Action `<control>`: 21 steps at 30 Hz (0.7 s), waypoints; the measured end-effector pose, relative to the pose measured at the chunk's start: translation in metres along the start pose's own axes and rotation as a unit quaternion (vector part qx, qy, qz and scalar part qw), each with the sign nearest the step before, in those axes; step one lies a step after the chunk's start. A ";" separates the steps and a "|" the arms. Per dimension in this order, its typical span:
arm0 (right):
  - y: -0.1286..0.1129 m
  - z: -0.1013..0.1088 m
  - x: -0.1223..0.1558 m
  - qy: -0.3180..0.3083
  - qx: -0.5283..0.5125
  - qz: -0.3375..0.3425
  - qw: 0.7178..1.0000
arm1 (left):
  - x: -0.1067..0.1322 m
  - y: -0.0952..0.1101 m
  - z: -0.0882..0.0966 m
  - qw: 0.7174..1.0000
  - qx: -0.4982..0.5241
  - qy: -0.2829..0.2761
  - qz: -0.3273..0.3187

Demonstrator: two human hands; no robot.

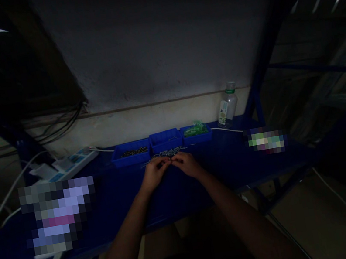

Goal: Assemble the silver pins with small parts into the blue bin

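Observation:
My left hand [156, 173] and my right hand [186, 163] meet fingertip to fingertip above the blue table. Both are closed in a pinch, and whatever sits between the fingers is too small and dark to name. Just beyond them lies a loose pile of thin metal pieces [170, 152], resembling screws or pins. Behind the pile stand three blue bins in a row. Small brass-coloured parts fill much of the left bin [131, 159]. The middle bin [166, 145] has a few thin pieces in it, and the right bin [197, 138] holds green plastic material.
A clear bottle [227, 106] with a green cap band leans near the wall at the right. On the left lies a white power strip [75, 161] with plugs and cables. Pixelated items lie at the table's left and right. Blue frame posts rise on both sides.

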State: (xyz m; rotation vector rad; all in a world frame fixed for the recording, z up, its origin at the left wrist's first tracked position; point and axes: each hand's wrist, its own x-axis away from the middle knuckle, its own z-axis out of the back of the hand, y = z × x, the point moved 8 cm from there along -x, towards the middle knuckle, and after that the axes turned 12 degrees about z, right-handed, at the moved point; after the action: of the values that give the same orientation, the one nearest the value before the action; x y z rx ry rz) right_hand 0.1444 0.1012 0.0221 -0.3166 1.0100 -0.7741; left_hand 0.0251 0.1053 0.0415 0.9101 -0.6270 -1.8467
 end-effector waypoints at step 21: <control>0.006 -0.011 0.005 -0.032 -0.039 -0.022 0.998 | 0.002 0.001 -0.003 1.000 0.000 -0.021 -0.010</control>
State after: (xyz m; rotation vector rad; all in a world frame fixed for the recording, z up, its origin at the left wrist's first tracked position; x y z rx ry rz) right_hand 0.1392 0.1028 0.0104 -0.4299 0.9762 -0.7608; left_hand 0.0277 0.1026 0.0393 0.8822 -0.6473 -1.8881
